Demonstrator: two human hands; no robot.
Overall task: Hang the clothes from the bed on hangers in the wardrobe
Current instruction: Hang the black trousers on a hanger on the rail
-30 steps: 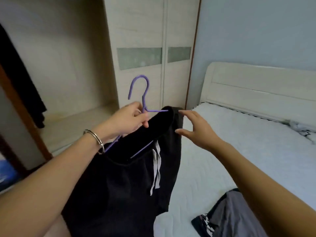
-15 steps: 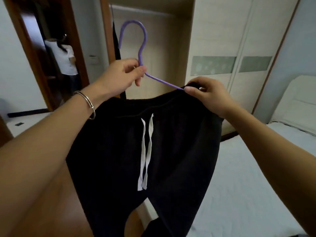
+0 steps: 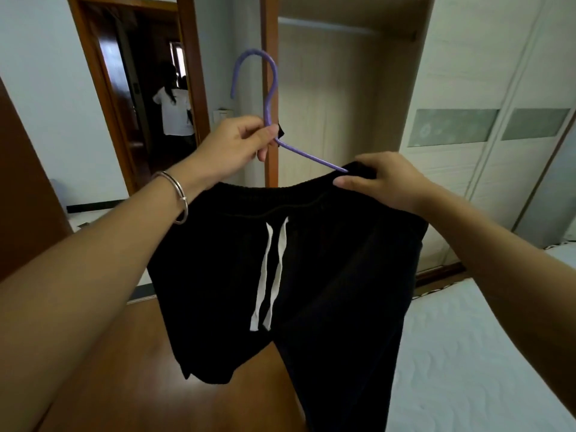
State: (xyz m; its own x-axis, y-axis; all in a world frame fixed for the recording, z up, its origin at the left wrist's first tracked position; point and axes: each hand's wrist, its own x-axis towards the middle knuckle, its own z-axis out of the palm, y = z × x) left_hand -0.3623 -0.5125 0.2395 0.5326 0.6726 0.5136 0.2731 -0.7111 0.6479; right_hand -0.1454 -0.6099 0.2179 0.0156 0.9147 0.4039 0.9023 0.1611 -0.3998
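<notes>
Black drawstring shorts [image 3: 311, 260] with white cords hang on a purple hanger [image 3: 268, 98], held up in front of me. My left hand [image 3: 237, 145] grips the hanger at the base of its hook. My right hand [image 3: 383, 179] pinches the waistband over the hanger's right arm. Behind them the wardrobe [image 3: 336, 104] stands open, with its rail [image 3: 327, 28] near the top. The bed [image 3: 483, 353] with a white mattress lies at the lower right.
Closed sliding wardrobe doors [image 3: 486, 135] fill the right. A wooden doorway [image 3: 137, 88] at the left shows a person [image 3: 174, 110] in a white top beyond it. Wooden floor [image 3: 156, 385] lies below the shorts.
My view has swung left from the bed to the open wardrobe and doorway. My right hand moved from apart from the shorts to pinching the waistband on the hanger; the shorts now hang spread.
</notes>
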